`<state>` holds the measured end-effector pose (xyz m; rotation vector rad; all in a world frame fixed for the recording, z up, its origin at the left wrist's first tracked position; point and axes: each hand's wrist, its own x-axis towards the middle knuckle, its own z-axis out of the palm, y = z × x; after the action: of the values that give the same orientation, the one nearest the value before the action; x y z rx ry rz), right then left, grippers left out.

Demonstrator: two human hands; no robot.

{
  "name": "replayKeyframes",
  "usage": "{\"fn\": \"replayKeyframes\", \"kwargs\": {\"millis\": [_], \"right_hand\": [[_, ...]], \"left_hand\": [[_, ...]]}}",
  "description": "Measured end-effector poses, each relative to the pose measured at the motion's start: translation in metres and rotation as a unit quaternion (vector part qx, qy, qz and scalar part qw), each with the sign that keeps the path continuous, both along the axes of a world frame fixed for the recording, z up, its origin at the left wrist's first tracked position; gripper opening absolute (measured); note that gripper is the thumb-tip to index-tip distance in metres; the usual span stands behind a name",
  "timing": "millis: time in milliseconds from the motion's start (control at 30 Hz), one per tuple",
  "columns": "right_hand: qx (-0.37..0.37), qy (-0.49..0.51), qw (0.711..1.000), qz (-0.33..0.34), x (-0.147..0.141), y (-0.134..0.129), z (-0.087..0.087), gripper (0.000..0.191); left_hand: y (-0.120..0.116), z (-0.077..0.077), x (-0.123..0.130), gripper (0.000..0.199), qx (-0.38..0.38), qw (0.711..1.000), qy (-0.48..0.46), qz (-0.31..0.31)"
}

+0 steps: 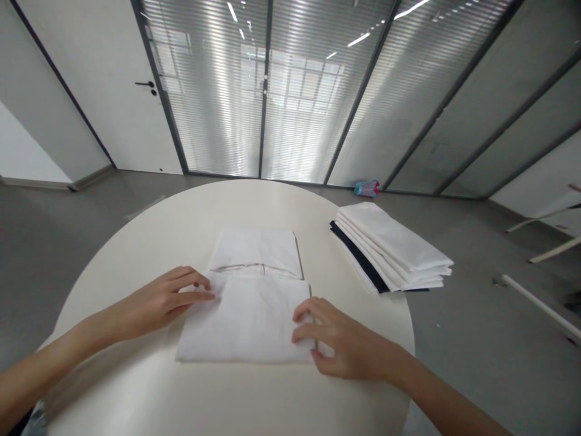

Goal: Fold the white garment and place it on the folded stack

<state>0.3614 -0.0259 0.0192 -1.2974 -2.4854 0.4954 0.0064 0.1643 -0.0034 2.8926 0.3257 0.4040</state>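
A white folded garment (247,324) lies flat on the round table in front of me. Its near part is folded over, and a seam or opening runs across it below the narrower far part. My left hand (175,293) rests at the garment's left edge with fingers stretched out over the cloth. At the right edge, my right hand (333,336) touches the cloth with fingers curved and apart. Neither hand grips anything that I can see.
The round white table (254,206) fills the middle. On its right side a stack of folded white cloth (390,242), with dark pieces low in it, overhangs the edge. A blue and red package (367,188) lies on the floor by the glass partition (299,121).
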Motion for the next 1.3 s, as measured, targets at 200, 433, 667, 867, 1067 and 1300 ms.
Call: {"fn": "replayKeyframes", "kwargs": {"millis": [200, 433, 667, 867, 1067, 1300], "right_hand": [[0.106, -0.025, 0.994, -0.024, 0.008, -0.018, -0.019, 0.052], [0.117, -0.009, 0.993, -0.022, -0.002, -0.025, -0.020, 0.057], [0.232, -0.059, 0.971, 0.004, -0.007, -0.022, -0.041, 0.044], [0.269, 0.054, 0.960, -0.054, 0.006, -0.008, -0.025, 0.051], [0.164, 0.025, 0.985, -0.045, 0.019, 0.028, -0.028, 0.070], [0.116, 0.109, 0.987, -0.026, 0.024, 0.053, -0.053, 0.042]], "left_hand": [[-0.022, 0.007, -0.023, 0.068, -0.027, 0.996, 0.082, 0.013], [-0.050, 0.001, -0.019, 0.092, -0.032, 0.994, 0.098, 0.028], [-0.045, -0.022, -0.023, 0.053, 0.137, 0.989, -0.057, -0.030], [-0.037, -0.001, -0.011, 0.034, 0.126, 0.976, -0.174, 0.040], [-0.016, 0.016, 0.018, 0.016, 0.028, 0.969, -0.233, 0.078], [0.008, -0.027, -0.008, 0.061, 0.015, 0.982, -0.184, -0.044]]}}
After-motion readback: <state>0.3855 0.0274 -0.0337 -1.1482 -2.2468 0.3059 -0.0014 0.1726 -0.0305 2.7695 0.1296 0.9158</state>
